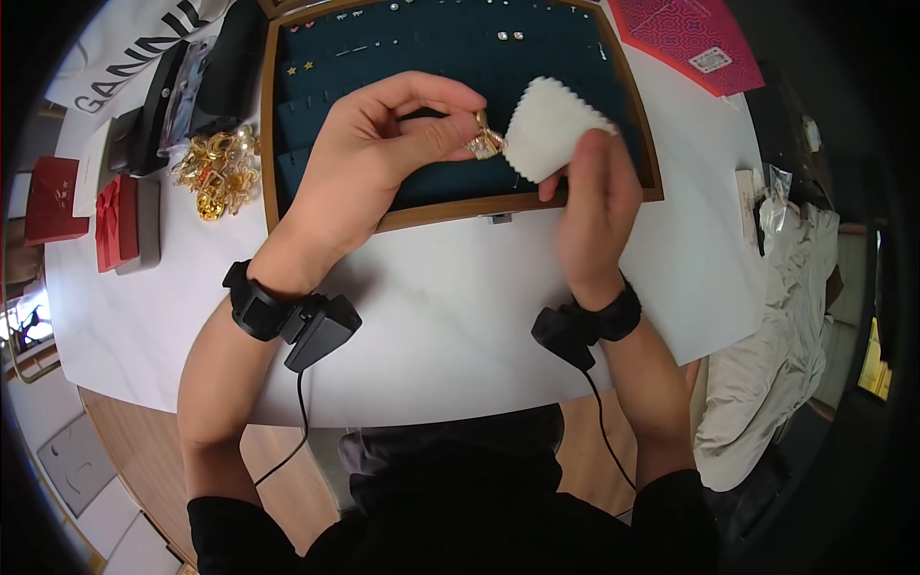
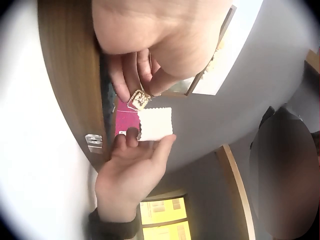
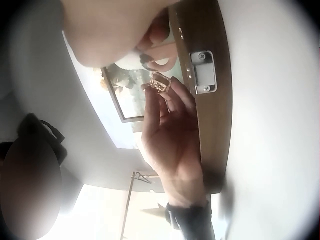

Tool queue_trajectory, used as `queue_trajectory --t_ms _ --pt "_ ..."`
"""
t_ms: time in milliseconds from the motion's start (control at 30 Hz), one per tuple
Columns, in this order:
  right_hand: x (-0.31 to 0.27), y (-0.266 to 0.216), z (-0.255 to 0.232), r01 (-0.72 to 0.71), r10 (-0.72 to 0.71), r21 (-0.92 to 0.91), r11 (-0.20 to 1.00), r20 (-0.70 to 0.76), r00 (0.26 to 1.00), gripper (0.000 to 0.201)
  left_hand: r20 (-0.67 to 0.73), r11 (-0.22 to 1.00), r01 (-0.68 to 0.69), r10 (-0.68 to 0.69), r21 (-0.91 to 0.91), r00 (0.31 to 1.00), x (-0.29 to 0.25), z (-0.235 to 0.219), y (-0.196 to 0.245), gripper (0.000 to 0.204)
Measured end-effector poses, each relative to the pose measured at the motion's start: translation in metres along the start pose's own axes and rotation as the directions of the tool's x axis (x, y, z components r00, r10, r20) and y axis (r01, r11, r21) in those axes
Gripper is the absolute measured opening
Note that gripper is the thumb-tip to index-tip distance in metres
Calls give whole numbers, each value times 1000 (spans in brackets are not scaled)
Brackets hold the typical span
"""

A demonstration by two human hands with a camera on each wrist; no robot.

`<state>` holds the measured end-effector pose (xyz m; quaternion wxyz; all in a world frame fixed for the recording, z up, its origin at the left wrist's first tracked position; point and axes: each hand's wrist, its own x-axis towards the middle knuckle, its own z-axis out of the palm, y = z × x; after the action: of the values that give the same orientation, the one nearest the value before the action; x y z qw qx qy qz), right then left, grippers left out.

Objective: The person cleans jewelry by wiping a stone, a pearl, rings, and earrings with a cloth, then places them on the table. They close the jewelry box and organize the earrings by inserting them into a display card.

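Between thumb and fingertips, my left hand (image 1: 359,163) pinches a square gold piece of jewellery (image 1: 485,142) edged with small sparkling stones. In the left wrist view its square, stone-set frame (image 2: 139,100) faces the camera. A white polishing cloth (image 1: 548,129) with zigzag edges is held by my right hand (image 1: 602,206), thumb on the near side and fingers mostly hidden behind. The cloth's left corner is right at the jewellery. Both hands are over a wooden jewellery case (image 1: 431,215) lined in dark green, with several small earrings (image 1: 511,36) set in it.
Left of the case lies a pile of gold jewellery (image 1: 218,172), with black cases (image 1: 225,67) behind it. Red boxes (image 1: 116,222) stand at the far left. A pink patterned packet (image 1: 682,43) lies at the back right. Pale cloth (image 1: 767,355) hangs beyond the table's right edge.
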<state>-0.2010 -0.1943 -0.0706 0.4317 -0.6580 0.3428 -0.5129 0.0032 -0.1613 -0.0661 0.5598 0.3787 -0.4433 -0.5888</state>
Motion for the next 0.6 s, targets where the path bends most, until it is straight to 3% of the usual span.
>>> queue_trajectory --t_ms 33,100,300,533,600 --pt "1 1 0 1 -1 -1 1000 -1 1000 27 1 1000 -1 1 0 1000 0 0 -1 18" --pt "5 5 4 213 -194 -154 965 130 972 19 91 1000 20 -19 -10 996 0 -1 -2 17" --pt "1 10 3 195 -170 -166 967 153 973 17 105 981 69 -89 182 991 -3 6 4 15" --pt "5 12 5 265 -234 -240 934 149 961 17 105 989 48 -63 138 992 -2 7 6 14" --pt "4 8 3 227 -196 -240 944 148 969 15 93 993 65 -74 95 993 -1 7 6 14"
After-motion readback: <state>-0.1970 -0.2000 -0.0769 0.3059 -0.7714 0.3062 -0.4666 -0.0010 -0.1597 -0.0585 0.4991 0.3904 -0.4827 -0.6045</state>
